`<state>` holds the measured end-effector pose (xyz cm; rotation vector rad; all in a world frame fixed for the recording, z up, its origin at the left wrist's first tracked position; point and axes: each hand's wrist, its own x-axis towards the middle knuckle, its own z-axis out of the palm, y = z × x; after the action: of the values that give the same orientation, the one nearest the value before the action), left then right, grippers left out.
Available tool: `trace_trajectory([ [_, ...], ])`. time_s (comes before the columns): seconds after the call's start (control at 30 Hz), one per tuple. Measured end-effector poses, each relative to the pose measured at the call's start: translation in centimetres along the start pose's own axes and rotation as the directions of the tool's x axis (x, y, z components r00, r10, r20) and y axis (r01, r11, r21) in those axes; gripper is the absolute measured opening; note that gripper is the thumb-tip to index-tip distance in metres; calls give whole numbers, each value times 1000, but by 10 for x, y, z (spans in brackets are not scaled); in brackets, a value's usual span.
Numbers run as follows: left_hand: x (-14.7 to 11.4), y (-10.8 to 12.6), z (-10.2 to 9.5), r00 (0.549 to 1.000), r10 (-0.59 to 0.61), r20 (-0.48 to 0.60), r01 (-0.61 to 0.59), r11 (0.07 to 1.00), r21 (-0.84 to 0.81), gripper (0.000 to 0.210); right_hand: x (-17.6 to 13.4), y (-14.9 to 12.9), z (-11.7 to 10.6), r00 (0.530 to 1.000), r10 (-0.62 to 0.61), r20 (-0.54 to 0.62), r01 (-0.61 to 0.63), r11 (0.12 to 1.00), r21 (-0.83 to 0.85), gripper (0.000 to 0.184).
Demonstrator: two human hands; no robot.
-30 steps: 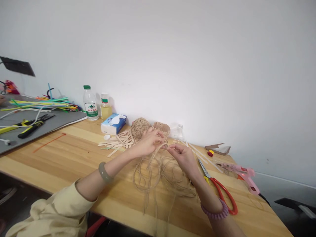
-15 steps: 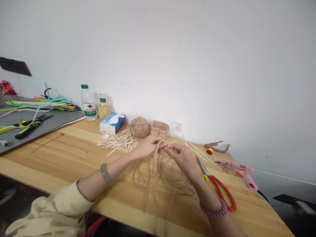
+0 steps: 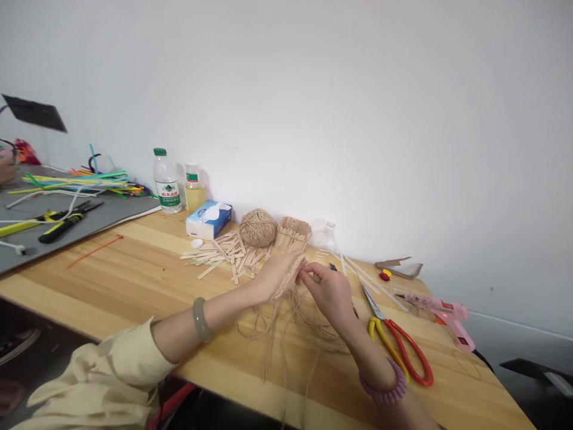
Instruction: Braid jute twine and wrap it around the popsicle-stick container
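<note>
Jute braid point(image 3: 286, 280): held above the counter point(image 3: 147, 275) between both hands, its loose strands point(image 3: 277, 334) trailing down onto the wood.
Left hand point(image 3: 275, 273): fingers pinched closed on the plaited part of the braid.
Right hand point(image 3: 326, 292): fingertips gripping the strands at the braid's working end, touching the left hand.
Step in hand: judged to be plaiting, one crossing being formed.
Next move: appears to call for an even pull while one strand is passed over, without slackening the plait.
Nearby: twine ball point(image 3: 257, 228), small stick basket point(image 3: 293, 233) and craft sticks point(image 3: 224, 254) just behind; scissors point(image 3: 396, 340) beside the right wrist; glue gun point(image 3: 443, 313) further right.
</note>
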<state>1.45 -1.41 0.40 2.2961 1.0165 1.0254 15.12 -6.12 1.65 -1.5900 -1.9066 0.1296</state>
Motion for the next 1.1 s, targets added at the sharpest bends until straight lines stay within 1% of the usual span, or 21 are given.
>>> trace_trajectory([
  [0.07, 0, 0, 0, 1000, -6, -7, 6, 998, -56, 27, 1, 3, -2, 998, -41, 53, 34, 993, 116, 24],
  [0.13, 1, 1, -2, 999, -14, -36, 9, 990, -141, 30, 3, 6, -4, 989, -64, 136, 22, 958, 285, 28],
  [0.2, 2, 3, -7, 999, -9, -42, 0, 975, -220, 32, 6, 9, -6, 975, -71, 210, -30, 897, 441, 29],
  [0.27, 2, 5, -11, 1000, -3, -16, -1, 963, -269, 35, 8, 10, -8, 965, -53, 259, -100, 832, 546, 26],
  [0.37, 3, 7, -14, 999, -11, 35, 21, 954, -299, 36, 8, 8, -8, 959, 36, 281, -202, 782, 590, 22],
  [0.47, 3, 8, -15, 999, -38, 4, 38, 951, -306, 33, 6, 3, -8, 956, 127, 263, -266, 749, 607, 20],
  [0.53, 4, 9, -15, 999, -41, -28, 30, 947, -320, 31, 4, -1, -8, 959, 159, 233, -275, 715, 643, 18],
  [0.63, 3, 11, -16, 999, -21, -50, 3, 937, -348, 29, 3, -6, -8, 967, 173, 190, -256, 675, 692, 20],
  [0.73, 2, 14, -16, 998, -12, -54, -9, 926, -377, 26, 3, -10, -8, 968, 164, 191, -252, 640, 726, 26],
  [0.77, 1, 15, -17, 999, -27, -41, 9, 918, -396, 26, 3, -10, -8, 968, 161, 193, -251, 633, 733, 26],
  [0.83, 0, 17, -18, 998, -63, 17, 64, 895, -441, 28, 3, -9, -9, 970, 143, 199, -244, 632, 735, 25],
  [0.97, 2, 11, -21, 987, -46, 155, 123, 835, -536, 25, 3, -5, -12, 969, 83, 232, -226, 679, 699, 28],
  [1.03, 5, 4, -21, 968, -66, 243, 201, 781, -591, 26, 3, -3, -12, 972, 68, 223, -206, 698, 685, 28],
  [1.1, 8, -3, -22, 941, -71, 331, 271, 745, -609, 28, 4, -1, -13, 979, 51, 197, -173, 718, 674, 26],
])
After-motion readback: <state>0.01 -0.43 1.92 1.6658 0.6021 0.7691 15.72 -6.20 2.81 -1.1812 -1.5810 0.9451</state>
